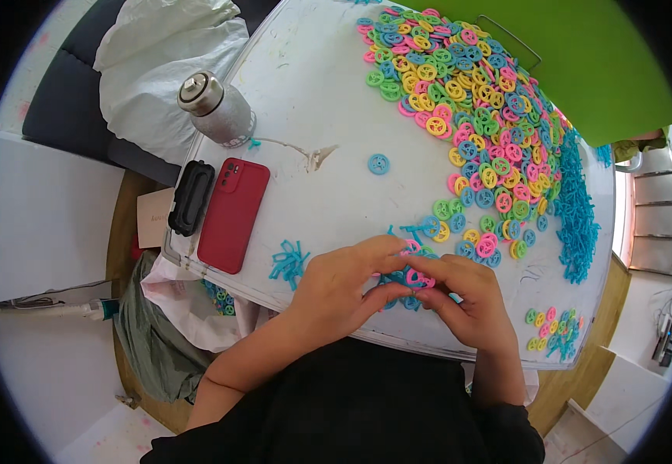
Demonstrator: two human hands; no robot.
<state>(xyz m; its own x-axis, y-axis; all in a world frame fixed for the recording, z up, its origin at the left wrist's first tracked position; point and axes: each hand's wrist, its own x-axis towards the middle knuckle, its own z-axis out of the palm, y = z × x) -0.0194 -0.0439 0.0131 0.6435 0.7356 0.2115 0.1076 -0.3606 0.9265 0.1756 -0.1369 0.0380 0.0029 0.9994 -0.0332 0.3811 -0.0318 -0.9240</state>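
Note:
Near the table's front edge, my left hand (343, 282) and my right hand (463, 294) meet with their fingers curled in. A small pink plastic wheel (421, 279) sits between my right thumb and fingers. The left fingertips close in beside it; what they pinch is partly hidden. Behind and under the fingers lie more coloured wheels and blue plastic pieces, largely covered by my hands. Just beyond the hands, several loose wheels (442, 230) spread toward a big heap of pink, yellow, green and blue wheels (475, 93).
Thin blue branched pieces (577, 216) form a long pile at the right; a smaller cluster (289, 263) lies left. A red phone (234, 216), black case (191, 198) and grey bottle (220, 112) line the left edge. Mixed pieces (554, 332) lie at the right front corner.

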